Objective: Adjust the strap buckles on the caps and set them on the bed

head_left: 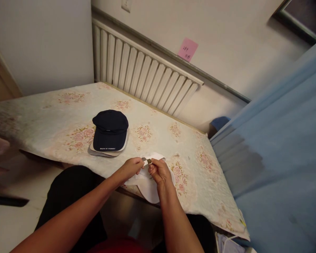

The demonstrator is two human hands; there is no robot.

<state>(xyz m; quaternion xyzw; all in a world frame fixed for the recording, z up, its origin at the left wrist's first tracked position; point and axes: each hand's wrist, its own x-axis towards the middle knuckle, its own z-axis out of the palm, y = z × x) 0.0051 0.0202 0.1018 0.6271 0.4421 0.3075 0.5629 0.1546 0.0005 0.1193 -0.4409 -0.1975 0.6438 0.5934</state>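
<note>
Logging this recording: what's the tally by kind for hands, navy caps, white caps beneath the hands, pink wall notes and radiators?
Hands (left hand, right hand): 2
Navy cap: 1
White cap beneath the hands: 1
Pink note: 1
Radiator: 1
Total: 6

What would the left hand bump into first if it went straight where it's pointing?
Probably the right hand, just past the strip that the left hand pinches. They look close together, but one view can't settle the depth.
</note>
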